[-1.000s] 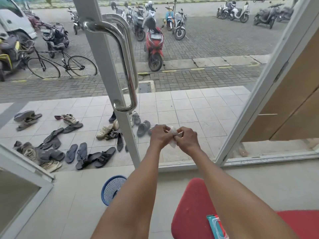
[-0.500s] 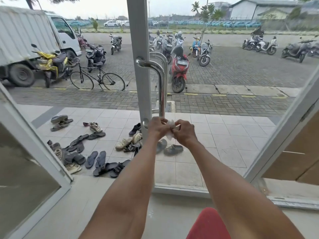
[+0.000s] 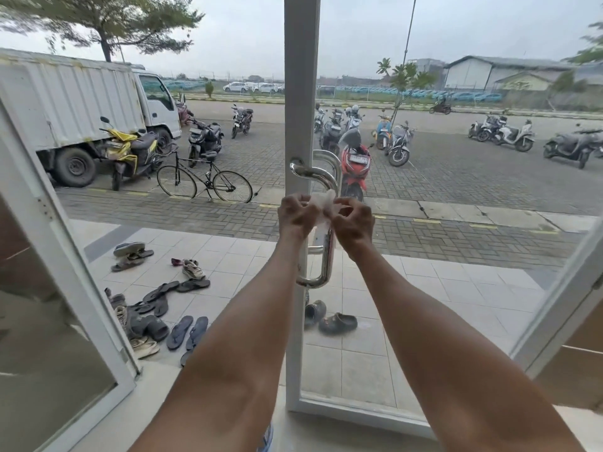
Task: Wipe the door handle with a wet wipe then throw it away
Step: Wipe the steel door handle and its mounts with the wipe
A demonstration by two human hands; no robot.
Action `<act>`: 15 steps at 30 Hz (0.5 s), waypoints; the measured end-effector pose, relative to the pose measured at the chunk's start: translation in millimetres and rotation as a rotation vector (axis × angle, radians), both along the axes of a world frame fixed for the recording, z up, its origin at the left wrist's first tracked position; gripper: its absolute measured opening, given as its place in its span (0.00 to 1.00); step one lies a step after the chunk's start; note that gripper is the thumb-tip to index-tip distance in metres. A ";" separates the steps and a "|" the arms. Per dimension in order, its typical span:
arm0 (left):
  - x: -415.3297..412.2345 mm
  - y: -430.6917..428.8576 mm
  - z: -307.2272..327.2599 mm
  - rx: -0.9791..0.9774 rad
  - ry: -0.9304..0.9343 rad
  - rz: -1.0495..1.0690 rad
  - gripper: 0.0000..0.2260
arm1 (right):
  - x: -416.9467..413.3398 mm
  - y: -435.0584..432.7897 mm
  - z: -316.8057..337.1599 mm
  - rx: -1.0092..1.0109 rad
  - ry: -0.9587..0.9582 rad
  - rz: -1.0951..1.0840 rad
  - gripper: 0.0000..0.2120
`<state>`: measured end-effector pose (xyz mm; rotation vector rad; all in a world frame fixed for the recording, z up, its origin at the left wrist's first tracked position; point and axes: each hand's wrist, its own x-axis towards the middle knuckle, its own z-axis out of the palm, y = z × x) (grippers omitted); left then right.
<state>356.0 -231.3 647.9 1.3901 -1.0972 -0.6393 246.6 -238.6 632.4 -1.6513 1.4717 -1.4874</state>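
A long chrome door handle (image 3: 326,262) is fixed upright on the white frame of a glass door (image 3: 300,93) straight ahead. In front of its middle part, my left hand (image 3: 295,215) and my right hand (image 3: 354,220) both pinch a white wet wipe (image 3: 323,205) stretched between them. The wipe is crumpled and partly hidden by my fingers. Both hands cover the middle of the handle; whether the wipe touches the metal I cannot tell.
Another glass door leaf (image 3: 65,288) stands open at the left, and a white frame (image 3: 561,305) slants at the right. Several sandals and shoes (image 3: 156,308) lie on the tiled porch outside. Motorbikes, a bicycle (image 3: 204,179) and a truck stand beyond.
My view has risen and both hands have lifted with the wipe from below the handle to its middle. The red seat and blue basket have dropped out of sight.
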 end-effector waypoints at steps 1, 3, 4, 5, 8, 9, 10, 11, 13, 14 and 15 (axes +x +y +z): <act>6.7 -4.4 6.5 -0.018 0.025 0.000 0.04 | 3.4 -4.5 7.2 -0.006 -0.039 0.012 0.15; 18.8 -14.0 16.2 -0.042 0.053 0.024 0.04 | 7.9 -15.2 17.7 -0.018 -0.117 0.031 0.14; 24.9 -19.9 21.0 -0.039 0.068 0.037 0.05 | 10.8 -21.3 23.2 -0.029 -0.149 0.022 0.13; 30.5 -24.5 25.4 -0.036 0.089 0.044 0.05 | 13.7 -26.4 27.6 -0.032 -0.181 0.007 0.12; 44.0 -35.7 38.1 -0.048 0.133 0.040 0.07 | 19.8 -41.6 39.1 -0.015 -0.247 -0.063 0.08; 49.5 -40.2 43.9 -0.058 0.147 0.041 0.07 | 22.6 -46.5 43.9 -0.012 -0.252 -0.086 0.07; 54.6 -45.7 48.4 -0.068 0.159 0.037 0.06 | 25.7 -50.6 48.2 -0.014 -0.259 -0.104 0.06; 59.1 -51.1 53.5 -0.074 0.181 0.025 0.06 | 29.0 -54.0 53.0 -0.015 -0.269 -0.117 0.06; 65.3 -62.3 62.4 -0.083 0.238 -0.032 0.06 | 35.1 -59.2 61.9 -0.027 -0.297 -0.127 0.06; 66.8 -68.7 65.0 -0.087 0.262 -0.062 0.08 | 37.2 -61.9 66.0 -0.037 -0.313 -0.126 0.07; 66.9 -72.6 67.1 -0.082 0.278 -0.083 0.09 | 38.2 -64.5 69.1 -0.046 -0.329 -0.126 0.07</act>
